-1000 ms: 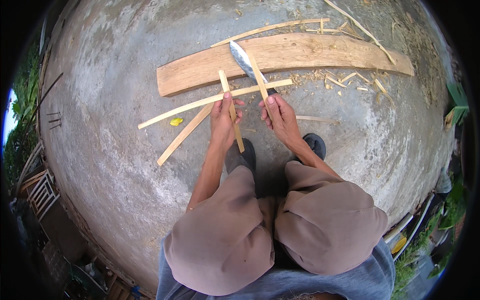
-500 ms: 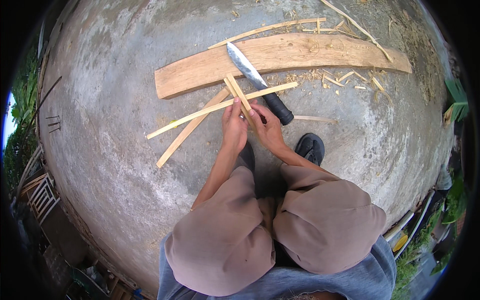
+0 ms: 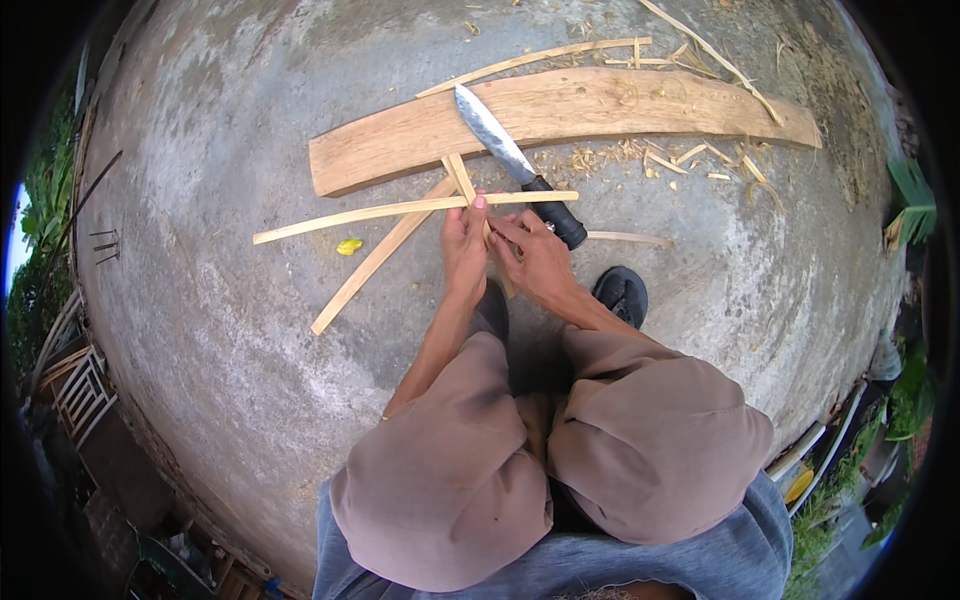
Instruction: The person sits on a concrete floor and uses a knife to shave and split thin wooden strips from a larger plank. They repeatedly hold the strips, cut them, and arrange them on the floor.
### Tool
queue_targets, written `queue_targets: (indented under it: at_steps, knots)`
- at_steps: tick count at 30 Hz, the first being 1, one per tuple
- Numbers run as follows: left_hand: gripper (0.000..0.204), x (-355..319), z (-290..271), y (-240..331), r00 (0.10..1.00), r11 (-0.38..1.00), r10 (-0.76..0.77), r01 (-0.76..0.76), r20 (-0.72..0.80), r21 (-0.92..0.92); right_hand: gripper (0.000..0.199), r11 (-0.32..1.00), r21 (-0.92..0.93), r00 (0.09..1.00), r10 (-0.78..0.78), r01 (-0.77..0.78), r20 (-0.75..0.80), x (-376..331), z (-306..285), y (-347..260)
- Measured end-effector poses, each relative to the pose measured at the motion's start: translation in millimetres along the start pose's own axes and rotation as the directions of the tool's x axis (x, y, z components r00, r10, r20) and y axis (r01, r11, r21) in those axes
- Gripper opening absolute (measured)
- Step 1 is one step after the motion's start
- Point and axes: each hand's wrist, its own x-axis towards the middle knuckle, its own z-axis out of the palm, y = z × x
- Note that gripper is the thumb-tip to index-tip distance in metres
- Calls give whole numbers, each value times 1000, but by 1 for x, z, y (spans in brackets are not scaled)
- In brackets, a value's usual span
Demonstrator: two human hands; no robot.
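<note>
My left hand [image 3: 465,255] is closed, its thumb pressed on two crossed pale wooden strips. The long strip [image 3: 350,216] lies nearly crosswise; a shorter strip [image 3: 459,174] runs under it toward me. My right hand [image 3: 542,262] has its fingers closed at the shorter strip's near part, just below the crossing; its fingertips are partly hidden. Beyond the right hand is a large knife [image 3: 494,131] with a black handle, its blade resting on a thick wooden plank [image 3: 400,150]. Another flat strip [image 3: 370,275] lies on the concrete to the left, passing beneath the long one.
Shavings and short offcuts [image 3: 665,162] are scattered along the plank's near side. A thin strip [image 3: 530,62] lies beyond the plank, and a stick [image 3: 715,55] crosses its right end. A small yellow thing [image 3: 349,246] sits on the floor. My sandalled foot [image 3: 621,295] is close to the right hand.
The long strip has shifted left and turned closer to level, uncovering the small yellow thing. The shorter strip's far end has moved slightly left, and my right fingers have changed position.
</note>
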Motion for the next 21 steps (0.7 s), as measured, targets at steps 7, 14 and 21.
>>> queue_targets:
  at_steps: [7,14,21]
  knots:
    - [39,-8,-5,25,992,979,-38,14,117,201,28,975,-205,983,-116,85,-140,24,-49,6]
    - [54,-7,-11,25,921,922,-238,114,308,370,37,973,-76,962,226,-217,154,27,-66,4]
    - [60,-9,-14,22,936,875,-302,197,180,443,37,981,129,972,116,-144,203,31,-60,18]
